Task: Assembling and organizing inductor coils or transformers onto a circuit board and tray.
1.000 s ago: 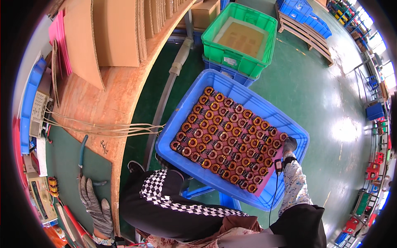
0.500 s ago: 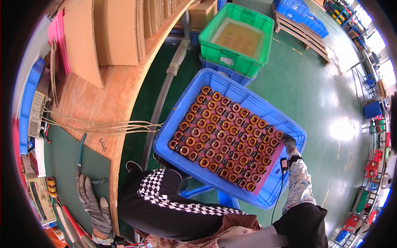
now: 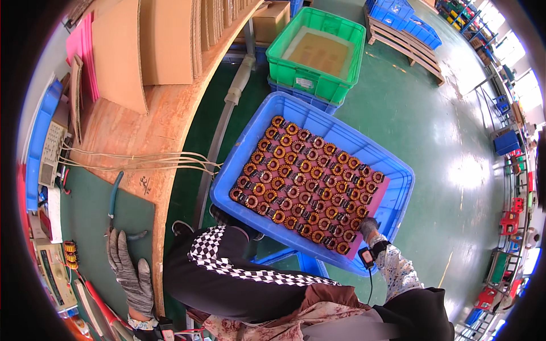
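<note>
My left hand (image 3: 132,273), in a grey knitted glove, lies on the green mat (image 3: 85,210) with its fingers stretched out and holding nothing. Its fingertips touch or almost touch a pair of pliers with teal handles (image 3: 114,196). On the right, my gloved right hand (image 3: 369,228) reaches into a blue plastic crate (image 3: 364,145), at the end rows of copper-wound toroid coils (image 3: 301,179). The coils stand in rows on a pink foam sheet (image 3: 375,199). Whether the right fingers hold a coil is hidden. A small black device (image 3: 366,257) with a cable sits by that wrist.
A green crate (image 3: 315,79) stands on a blue one beyond the coils. Cardboard sheets (image 3: 165,45) lean on the wooden bench (image 3: 136,125) at left, beside pink foam (image 3: 82,54). Pale cables (image 3: 136,162) run from a bench instrument (image 3: 51,153). Two wound coils (image 3: 70,254) lie at far left.
My right hand has moved nearer to me and leftward along the crate's right end, to a closer row of coils. My left hand stays in place. The whole view has shifted slightly.
</note>
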### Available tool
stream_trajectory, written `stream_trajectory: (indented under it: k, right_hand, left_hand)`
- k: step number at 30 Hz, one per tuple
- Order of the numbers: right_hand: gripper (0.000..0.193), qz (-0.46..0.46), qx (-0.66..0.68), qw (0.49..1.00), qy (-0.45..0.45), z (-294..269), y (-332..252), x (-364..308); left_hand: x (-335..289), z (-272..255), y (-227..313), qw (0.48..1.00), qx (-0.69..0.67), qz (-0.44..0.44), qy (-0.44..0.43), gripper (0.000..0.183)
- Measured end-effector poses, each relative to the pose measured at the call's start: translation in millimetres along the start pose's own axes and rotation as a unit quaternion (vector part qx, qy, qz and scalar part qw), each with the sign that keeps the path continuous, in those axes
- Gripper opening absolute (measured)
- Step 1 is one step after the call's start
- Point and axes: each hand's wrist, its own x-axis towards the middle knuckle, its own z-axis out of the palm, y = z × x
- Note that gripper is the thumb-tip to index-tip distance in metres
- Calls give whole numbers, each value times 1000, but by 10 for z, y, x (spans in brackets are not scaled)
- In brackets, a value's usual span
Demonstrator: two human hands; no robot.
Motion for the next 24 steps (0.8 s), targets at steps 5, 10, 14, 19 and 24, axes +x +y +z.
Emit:
stream_trajectory:
  k: [5, 10, 14, 19, 24]
  right_hand:
    - [28, -40, 21, 998, -42, -174, 631, 477]
    - [25, -189, 311, 892, -267, -98, -1329, -582]
    - [17, -434, 102, 845, -296, -652, -3005, -1832]
    - [16, -711, 35, 613, -343, -747, -4354, -3322]
    - [14, -823, -28, 345, -451, -464, -4895, -4476]
  left_hand:
    - [102, -279, 385, 996, -75, 38, -13, 49]
    - [-311, -641, 566, 935, -321, 59, -136, 32]
    - [-330, -417, 541, 908, -387, 93, -131, 24]
    - [-1000, -329, 286, 873, -449, 26, -187, 25]
    - [-1711, -2, 249, 820, -542, 110, -148, 33]
